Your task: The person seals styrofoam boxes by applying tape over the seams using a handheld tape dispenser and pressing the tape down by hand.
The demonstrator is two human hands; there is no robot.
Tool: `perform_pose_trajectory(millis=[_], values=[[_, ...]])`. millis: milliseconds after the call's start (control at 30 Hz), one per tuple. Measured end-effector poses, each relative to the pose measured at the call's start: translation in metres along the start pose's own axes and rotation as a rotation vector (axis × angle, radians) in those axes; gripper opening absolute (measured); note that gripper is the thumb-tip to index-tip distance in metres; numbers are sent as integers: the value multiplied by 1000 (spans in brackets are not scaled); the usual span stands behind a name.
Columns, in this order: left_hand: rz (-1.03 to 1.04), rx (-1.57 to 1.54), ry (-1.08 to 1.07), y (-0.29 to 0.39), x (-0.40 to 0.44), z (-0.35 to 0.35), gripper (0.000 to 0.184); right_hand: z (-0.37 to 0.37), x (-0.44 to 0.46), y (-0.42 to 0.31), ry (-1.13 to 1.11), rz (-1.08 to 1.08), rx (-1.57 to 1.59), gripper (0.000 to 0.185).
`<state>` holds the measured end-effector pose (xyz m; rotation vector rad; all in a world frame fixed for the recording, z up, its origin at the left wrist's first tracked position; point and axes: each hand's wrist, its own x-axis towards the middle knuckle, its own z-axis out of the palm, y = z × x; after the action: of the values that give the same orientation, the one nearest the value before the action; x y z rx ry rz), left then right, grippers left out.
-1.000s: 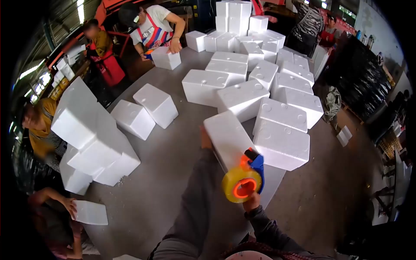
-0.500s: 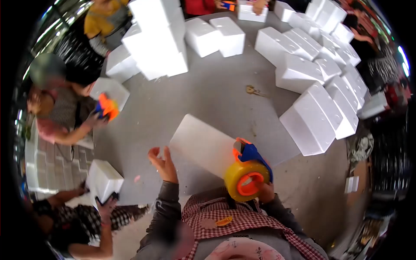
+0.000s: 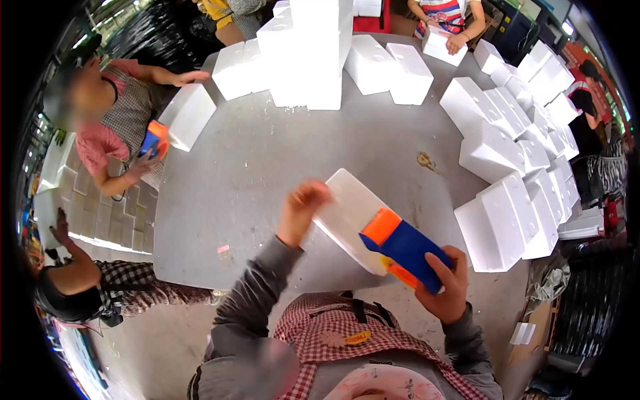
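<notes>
My right hand (image 3: 445, 283) grips a blue and orange tape dispenser (image 3: 410, 250), tilted across the lower right part of a white foam box (image 3: 347, 200). A bit of yellow tape roll shows under the dispenser. The box sits at a slant near the table's front edge, its smooth white face towards me. By the box's upper left edge is my left hand (image 3: 301, 212), its fingers bent and smeared by motion. Whether those fingers touch the box is unclear.
White foam boxes (image 3: 493, 220) crowd the grey table's (image 3: 267, 173) right side; a tall stack (image 3: 307, 60) stands at the back. A co-worker (image 3: 123, 120) on the left holds another dispenser (image 3: 155, 140) beside a box. A small tan scrap (image 3: 425, 161) lies right of centre.
My right hand has turned the dispenser so its blue side faces up, over the box. My left hand has moved right to the box's edge. The lower-left co-worker's box has left the table.
</notes>
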<state>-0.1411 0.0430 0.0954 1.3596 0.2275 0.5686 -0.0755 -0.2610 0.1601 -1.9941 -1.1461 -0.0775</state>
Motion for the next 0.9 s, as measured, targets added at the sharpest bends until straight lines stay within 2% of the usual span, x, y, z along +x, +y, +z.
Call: perform_pose_trajectory(millis=[33, 100, 167, 200, 267, 300, 367, 433, 500, 567, 700, 767, 833, 900], values=[[90, 21, 80, -5, 24, -26, 17, -3, 8, -1, 46, -22, -78, 58], [82, 111, 74, -31, 56, -58, 18, -3, 22, -4, 2, -16, -112, 57], [-484, 269, -89, -112, 61, -72, 19, 1, 32, -7, -217, 35, -189, 56], [-247, 497, -77, -170, 50, -93, 20, 0, 40, -10, -228, 51, -251, 56], [-593, 911, 6, -139, 32, -75, 27, 1, 49, -13, -249, 65, -255, 56], [-608, 909, -10, -150, 26, -82, 27, 1, 50, -15, -285, 65, -247, 57], [-324, 646, 98, -174, 29, -98, 35, 3, 55, -19, -303, 99, -261, 57], [274, 722, 184, -64, 33, -54, 50, -1, 55, -20, -327, 135, -263, 57], [404, 1099, -387, -19, 0, -23, 63, -7, 52, -18, -374, 142, -231, 56], [410, 1400, -608, -8, -37, 18, 69, -21, 18, 1, -314, 151, -161, 57], [493, 1428, -558, -24, -4, 27, 70, -11, -112, 69, -175, 252, -72, 63], [525, 1385, -568, -26, 30, 47, 64, 30, -162, 109, 139, 292, 0, 68], [592, 1284, -544, -28, 74, 74, 54, 65, -133, 121, 225, 379, 77, 68], [703, 1324, -595, -53, 116, 91, 41, 100, -110, 153, 420, 579, 596, 65]])
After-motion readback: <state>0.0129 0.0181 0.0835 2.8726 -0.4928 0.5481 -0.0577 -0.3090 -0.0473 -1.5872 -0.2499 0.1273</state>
